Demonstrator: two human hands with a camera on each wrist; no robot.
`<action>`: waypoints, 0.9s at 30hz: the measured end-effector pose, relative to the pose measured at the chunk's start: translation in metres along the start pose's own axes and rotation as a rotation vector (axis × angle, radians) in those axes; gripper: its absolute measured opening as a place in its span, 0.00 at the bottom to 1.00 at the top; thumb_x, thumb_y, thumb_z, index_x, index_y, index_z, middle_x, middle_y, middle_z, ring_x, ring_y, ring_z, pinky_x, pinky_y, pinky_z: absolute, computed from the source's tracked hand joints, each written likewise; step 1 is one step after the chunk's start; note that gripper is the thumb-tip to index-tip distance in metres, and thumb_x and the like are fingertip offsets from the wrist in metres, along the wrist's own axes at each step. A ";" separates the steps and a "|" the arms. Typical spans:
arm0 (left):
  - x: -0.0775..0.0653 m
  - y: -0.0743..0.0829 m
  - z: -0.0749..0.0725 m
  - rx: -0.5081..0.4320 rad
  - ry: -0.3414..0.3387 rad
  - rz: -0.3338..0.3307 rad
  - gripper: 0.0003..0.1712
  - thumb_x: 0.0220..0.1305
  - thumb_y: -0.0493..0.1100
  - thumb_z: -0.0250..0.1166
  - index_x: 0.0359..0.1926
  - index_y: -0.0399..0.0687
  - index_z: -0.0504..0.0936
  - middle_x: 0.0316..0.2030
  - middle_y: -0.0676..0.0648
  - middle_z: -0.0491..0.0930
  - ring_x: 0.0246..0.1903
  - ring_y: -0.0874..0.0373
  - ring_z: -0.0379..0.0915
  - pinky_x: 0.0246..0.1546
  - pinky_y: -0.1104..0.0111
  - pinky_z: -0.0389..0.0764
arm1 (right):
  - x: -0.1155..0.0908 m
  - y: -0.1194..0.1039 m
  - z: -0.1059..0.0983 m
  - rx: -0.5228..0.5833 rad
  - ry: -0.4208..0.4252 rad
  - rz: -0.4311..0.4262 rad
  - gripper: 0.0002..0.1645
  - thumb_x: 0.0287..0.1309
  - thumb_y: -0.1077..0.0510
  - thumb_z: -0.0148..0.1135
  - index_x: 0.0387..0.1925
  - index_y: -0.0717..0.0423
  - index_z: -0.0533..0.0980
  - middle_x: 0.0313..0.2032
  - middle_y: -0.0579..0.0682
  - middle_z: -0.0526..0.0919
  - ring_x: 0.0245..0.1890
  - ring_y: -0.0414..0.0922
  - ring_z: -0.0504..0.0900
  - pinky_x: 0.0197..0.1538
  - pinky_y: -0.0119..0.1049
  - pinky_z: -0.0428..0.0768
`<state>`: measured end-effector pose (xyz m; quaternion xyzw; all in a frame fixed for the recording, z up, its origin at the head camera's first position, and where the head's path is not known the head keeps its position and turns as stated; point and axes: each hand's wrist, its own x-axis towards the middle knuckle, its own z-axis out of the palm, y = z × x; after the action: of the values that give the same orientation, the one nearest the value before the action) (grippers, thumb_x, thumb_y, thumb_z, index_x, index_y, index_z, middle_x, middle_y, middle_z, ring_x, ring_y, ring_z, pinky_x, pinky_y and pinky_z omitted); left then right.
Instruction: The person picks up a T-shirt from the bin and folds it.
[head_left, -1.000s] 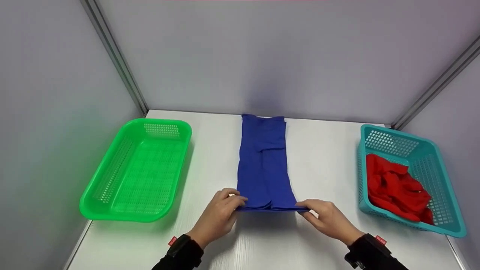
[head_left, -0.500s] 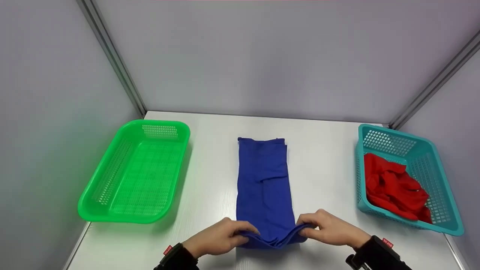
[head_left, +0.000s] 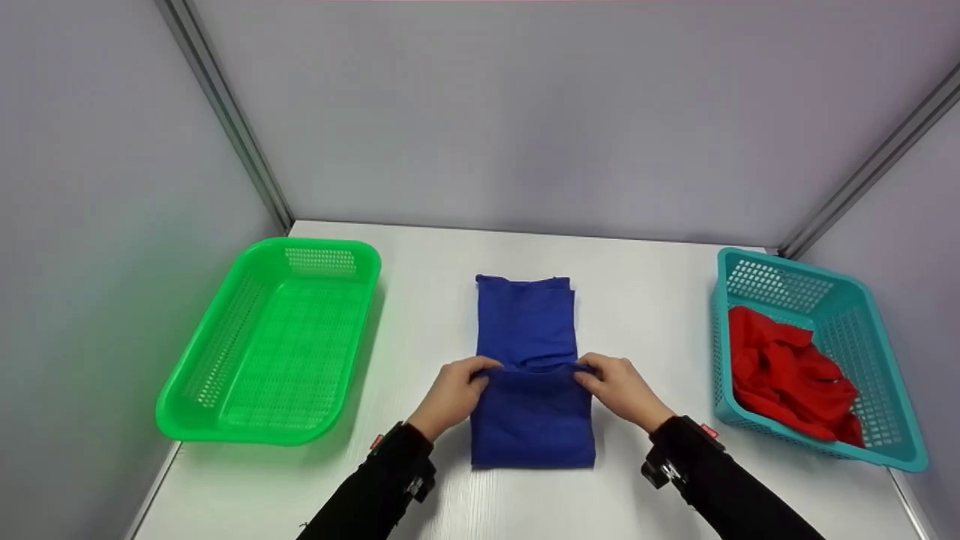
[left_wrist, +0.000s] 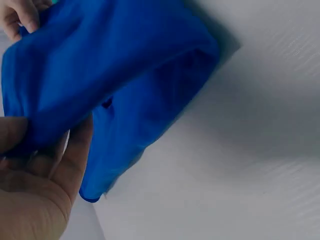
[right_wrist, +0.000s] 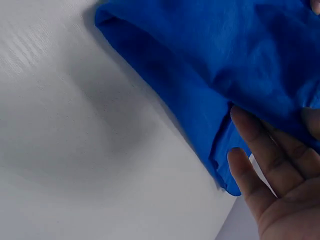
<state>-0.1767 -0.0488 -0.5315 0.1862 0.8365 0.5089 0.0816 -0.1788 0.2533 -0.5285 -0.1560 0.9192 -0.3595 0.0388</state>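
A blue garment (head_left: 532, 420) lies on the white table in a long strip, its near part doubled back over the middle. At the left corner of the turned-over edge, my left hand (head_left: 455, 391) pinches the cloth between thumb and fingers. My right hand (head_left: 621, 388) pinches the right corner of the same edge. In the left wrist view the doubled cloth (left_wrist: 110, 55) bows in an open loop, with the thumb on top. The right wrist view shows the fingers (right_wrist: 265, 155) under the cloth edge. The garment's far end (head_left: 523, 311) lies flat on the table.
An empty green basket (head_left: 285, 360) stands on the left of the table. On the right is a teal basket (head_left: 885, 360) with a crumpled red cloth (head_left: 787, 375) inside. Grey panels (head_left: 525, 112) enclose the table's back and sides.
The garment was drawn toward me along the table. Then both hands carried its near edge up and away from me, folding it over the middle. The baskets stayed in place.
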 end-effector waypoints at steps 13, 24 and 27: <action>0.016 -0.022 0.010 0.038 0.018 -0.119 0.25 0.73 0.26 0.54 0.69 0.32 0.71 0.66 0.30 0.72 0.69 0.35 0.67 0.69 0.46 0.69 | 0.010 0.014 0.019 -0.064 0.094 0.160 0.12 0.67 0.64 0.64 0.51 0.63 0.82 0.37 0.57 0.89 0.37 0.51 0.87 0.43 0.47 0.82; -0.032 -0.028 0.015 0.249 0.021 -0.293 0.15 0.69 0.50 0.68 0.37 0.41 0.80 0.34 0.47 0.77 0.32 0.52 0.75 0.33 0.58 0.77 | -0.047 0.014 0.033 -0.237 -0.012 0.185 0.08 0.66 0.54 0.68 0.31 0.53 0.82 0.19 0.41 0.76 0.19 0.39 0.70 0.25 0.38 0.70; -0.049 -0.030 0.019 0.187 -0.079 -0.326 0.17 0.65 0.53 0.72 0.31 0.46 0.78 0.27 0.52 0.74 0.27 0.57 0.70 0.28 0.63 0.72 | -0.061 0.017 0.036 -0.143 -0.122 0.199 0.16 0.64 0.47 0.70 0.26 0.50 0.79 0.19 0.40 0.75 0.20 0.39 0.70 0.25 0.36 0.69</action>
<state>-0.1322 -0.0654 -0.5694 0.0750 0.8953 0.4015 0.1779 -0.1191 0.2606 -0.5692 -0.0880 0.9494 -0.2772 0.1187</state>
